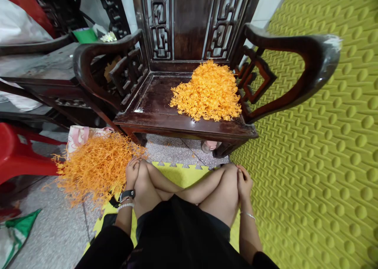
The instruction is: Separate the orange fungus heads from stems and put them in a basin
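My left hand (132, 169) rests on my left knee, its fingers lying over the skin, with nothing visible in it. On the outer side of my right knee lies my right hand (245, 183), also resting, with its fingertips partly hidden. Left of my left hand is a big loose heap of thin, stringy orange pieces (97, 168), spilling over a pale bag with pink straps (79, 137). In front of me, a mound of small, curly orange flower-like pieces (211, 91) sits on the seat of a dark carved wooden chair (159, 89).
A red plastic stool (17, 154) stands at the left, near a green and white sack (20, 235). A dark side table (44, 66) adjoins the chair. Under the chair is a pinkish, clear container (210, 146). A yellow-green textured mat (319, 162) lies at the right.
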Tool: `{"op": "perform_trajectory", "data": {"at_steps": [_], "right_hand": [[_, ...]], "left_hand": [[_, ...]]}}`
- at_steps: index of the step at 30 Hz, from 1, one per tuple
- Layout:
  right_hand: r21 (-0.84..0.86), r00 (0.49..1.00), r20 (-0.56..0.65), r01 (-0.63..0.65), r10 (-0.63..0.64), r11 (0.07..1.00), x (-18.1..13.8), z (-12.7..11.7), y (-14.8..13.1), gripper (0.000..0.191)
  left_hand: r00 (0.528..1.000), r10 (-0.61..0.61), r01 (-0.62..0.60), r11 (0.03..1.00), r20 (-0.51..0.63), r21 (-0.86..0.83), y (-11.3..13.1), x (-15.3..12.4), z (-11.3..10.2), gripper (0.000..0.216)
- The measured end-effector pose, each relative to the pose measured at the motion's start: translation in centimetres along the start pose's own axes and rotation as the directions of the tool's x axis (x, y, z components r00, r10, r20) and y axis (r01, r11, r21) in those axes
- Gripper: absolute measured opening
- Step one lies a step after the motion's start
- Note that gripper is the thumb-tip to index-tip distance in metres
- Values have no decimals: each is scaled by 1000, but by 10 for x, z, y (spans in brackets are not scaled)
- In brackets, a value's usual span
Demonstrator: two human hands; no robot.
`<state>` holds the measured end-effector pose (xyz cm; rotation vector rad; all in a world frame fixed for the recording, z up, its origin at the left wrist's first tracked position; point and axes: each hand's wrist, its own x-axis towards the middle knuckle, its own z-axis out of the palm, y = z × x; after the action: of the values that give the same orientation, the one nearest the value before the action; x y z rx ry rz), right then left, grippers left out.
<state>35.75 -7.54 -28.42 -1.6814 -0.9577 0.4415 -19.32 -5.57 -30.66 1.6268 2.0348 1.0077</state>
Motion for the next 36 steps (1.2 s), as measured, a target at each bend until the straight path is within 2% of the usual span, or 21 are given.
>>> {"op": "perform_trajectory", "data": {"at_steps": [12,36], "right_hand": [[19,1000,6,-22,22,1000,0,1,0,41],[40,1000,-3,-20,20,999,2,1,3,44]], "left_hand": [[1000,5,-6,999,-29,-50,0,-2,-1,29],[999,6,-8,998,-39,-69,-2,0,1,35]]}}
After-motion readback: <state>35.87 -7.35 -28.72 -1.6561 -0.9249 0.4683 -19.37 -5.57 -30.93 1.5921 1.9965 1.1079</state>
